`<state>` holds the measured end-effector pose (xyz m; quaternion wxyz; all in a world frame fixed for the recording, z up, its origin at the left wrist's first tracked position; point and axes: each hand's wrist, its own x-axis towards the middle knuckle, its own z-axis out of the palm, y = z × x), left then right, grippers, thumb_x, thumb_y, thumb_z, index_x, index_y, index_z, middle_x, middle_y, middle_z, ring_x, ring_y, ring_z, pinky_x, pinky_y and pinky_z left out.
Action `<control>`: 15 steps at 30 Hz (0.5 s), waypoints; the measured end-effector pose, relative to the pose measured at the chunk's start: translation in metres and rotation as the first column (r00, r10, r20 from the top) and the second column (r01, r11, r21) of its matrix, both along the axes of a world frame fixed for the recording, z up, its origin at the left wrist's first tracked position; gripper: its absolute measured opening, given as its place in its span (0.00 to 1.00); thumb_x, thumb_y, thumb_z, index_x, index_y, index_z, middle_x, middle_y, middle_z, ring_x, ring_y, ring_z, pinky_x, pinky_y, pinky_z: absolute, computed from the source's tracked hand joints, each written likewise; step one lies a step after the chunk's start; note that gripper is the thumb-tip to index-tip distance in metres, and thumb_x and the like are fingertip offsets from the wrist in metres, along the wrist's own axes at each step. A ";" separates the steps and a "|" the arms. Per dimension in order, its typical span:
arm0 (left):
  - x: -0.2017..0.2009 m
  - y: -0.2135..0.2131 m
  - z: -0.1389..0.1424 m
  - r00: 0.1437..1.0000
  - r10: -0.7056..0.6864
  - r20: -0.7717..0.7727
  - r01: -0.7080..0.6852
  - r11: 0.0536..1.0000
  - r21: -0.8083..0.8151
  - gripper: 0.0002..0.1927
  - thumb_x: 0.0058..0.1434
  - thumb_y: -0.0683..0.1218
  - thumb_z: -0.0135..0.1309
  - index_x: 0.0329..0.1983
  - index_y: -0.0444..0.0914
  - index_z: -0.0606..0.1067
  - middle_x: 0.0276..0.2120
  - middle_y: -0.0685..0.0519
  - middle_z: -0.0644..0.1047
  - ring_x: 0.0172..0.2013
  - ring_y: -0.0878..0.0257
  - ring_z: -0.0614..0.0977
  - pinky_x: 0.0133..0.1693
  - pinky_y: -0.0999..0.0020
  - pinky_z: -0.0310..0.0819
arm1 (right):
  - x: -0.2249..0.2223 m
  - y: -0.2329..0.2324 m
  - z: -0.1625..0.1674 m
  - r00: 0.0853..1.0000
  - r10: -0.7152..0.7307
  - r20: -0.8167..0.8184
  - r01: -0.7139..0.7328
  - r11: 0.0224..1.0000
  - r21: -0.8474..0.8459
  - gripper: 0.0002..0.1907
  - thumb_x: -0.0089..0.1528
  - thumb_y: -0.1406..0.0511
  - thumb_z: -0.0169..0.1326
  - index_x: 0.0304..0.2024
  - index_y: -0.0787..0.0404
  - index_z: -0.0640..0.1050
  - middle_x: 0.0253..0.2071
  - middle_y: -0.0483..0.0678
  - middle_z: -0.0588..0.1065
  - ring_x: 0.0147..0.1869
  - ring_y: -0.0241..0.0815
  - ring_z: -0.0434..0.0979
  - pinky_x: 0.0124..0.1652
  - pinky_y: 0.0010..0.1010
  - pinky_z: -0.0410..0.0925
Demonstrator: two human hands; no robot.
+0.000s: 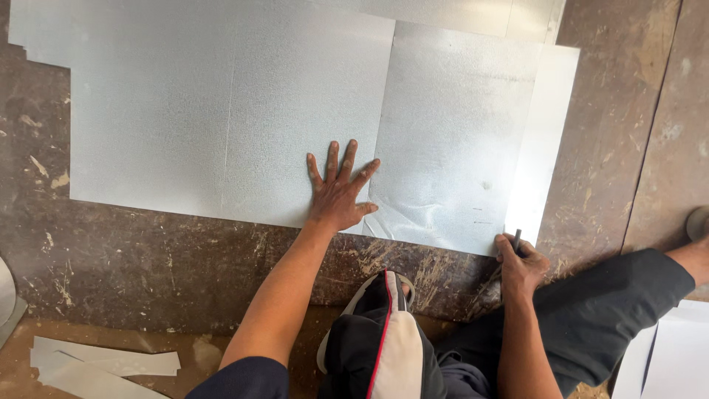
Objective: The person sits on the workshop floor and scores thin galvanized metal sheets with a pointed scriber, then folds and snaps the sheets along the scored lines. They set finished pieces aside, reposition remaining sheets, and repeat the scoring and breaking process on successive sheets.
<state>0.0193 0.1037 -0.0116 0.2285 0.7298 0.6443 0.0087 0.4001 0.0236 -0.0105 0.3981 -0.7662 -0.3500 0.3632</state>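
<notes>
While your left hand [338, 191] lies flat on the metal sheet [310, 111] and your right hand [521, 264] grips a marker [516, 239] at its corner, the sheet may slip under a light press.

Two hands [336, 193], one marker [515, 240], two overlapping metal sheets [221, 111], several cut strips [103, 366].

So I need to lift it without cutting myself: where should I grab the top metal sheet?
Probably the top metal sheet by its right edge, coming from the right. That edge overhangs the sheet below, beside the right hand holding a marker. The left hand presses its left side flat.
</notes>
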 end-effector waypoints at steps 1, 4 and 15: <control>-0.001 0.001 -0.001 1.000 0.003 -0.001 -0.003 1.000 -0.007 0.49 0.50 0.71 0.60 0.74 0.72 0.51 0.79 0.57 0.37 0.75 0.52 0.29 0.68 0.30 0.12 | -0.001 0.001 0.000 0.999 -0.009 -0.031 0.009 1.000 0.003 0.11 0.61 0.69 0.65 0.43 0.70 0.83 0.28 0.46 0.77 0.28 0.32 0.73 0.28 0.23 0.64; -0.001 0.000 -0.004 1.000 0.002 -0.001 -0.002 1.000 -0.028 0.49 0.50 0.71 0.60 0.74 0.71 0.51 0.79 0.57 0.37 0.75 0.52 0.29 0.68 0.31 0.11 | -0.002 0.002 -0.001 0.999 -0.038 -0.024 0.038 0.999 -0.001 0.10 0.61 0.69 0.66 0.43 0.70 0.83 0.28 0.47 0.77 0.27 0.33 0.73 0.28 0.24 0.64; -0.001 -0.002 -0.012 1.000 -0.008 0.030 0.006 0.998 0.055 0.49 0.51 0.70 0.61 0.74 0.71 0.52 0.78 0.57 0.35 0.75 0.52 0.28 0.67 0.30 0.11 | -0.005 0.003 0.000 0.997 -0.082 0.004 0.082 0.996 -0.024 0.09 0.61 0.68 0.67 0.40 0.69 0.83 0.28 0.47 0.78 0.26 0.33 0.73 0.27 0.24 0.66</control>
